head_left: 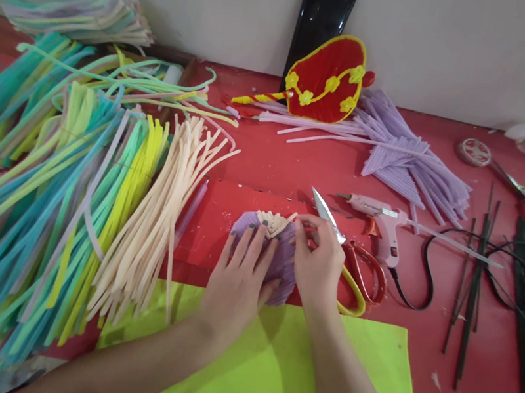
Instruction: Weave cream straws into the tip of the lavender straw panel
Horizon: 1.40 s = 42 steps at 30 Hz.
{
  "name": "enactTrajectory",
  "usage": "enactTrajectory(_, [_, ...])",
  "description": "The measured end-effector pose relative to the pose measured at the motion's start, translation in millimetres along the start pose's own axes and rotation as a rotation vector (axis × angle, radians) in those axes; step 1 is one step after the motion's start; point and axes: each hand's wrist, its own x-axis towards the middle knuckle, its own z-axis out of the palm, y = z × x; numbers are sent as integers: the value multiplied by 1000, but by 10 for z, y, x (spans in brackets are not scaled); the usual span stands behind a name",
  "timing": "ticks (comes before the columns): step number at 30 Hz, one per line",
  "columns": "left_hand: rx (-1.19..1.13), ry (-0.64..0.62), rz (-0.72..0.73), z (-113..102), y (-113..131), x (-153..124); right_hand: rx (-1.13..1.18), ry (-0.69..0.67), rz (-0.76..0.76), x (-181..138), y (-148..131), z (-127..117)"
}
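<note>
A purple piece made of pipe cleaners lies in front of me, with cream strips set in a V pattern along its far edge. My left hand rests on it, fingers spread and stretched out, pressing it down and covering much of its left half. At its upper right, my right hand pinches the end of a cream pipe cleaner between thumb and fingers. Close beside that hand lie open scissors with red and yellow handles.
Bundles of coloured pipe cleaners and cream ones fill the left. Purple pipe cleaners, a pink glue gun with its cord, and dark stems lie right. Behind, a red fan leans on a phone. Green felt lies nearest.
</note>
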Motion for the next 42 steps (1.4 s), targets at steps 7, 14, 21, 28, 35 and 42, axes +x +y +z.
enactTrajectory(7, [-57,25,4,-30,-21,19,-17,-15,-31,3,0,-2])
enactTrajectory(14, [-117,160,0,8,-81,95,6,-36,-13,1,3,-24])
enactTrajectory(21, [-360,228,-81,-128,-223,210,15,-39,-40,18,44,-16])
enactTrajectory(28, [-384,295,-138,-183,-47,413,30,-46,-92,41,77,-5])
enactTrajectory(35, [-218,226,-39,-12,-91,517,101,-54,-86,78,109,-21])
enactTrajectory(42, [-316,211,7,15,-273,511,281,-86,56,95,125,-42])
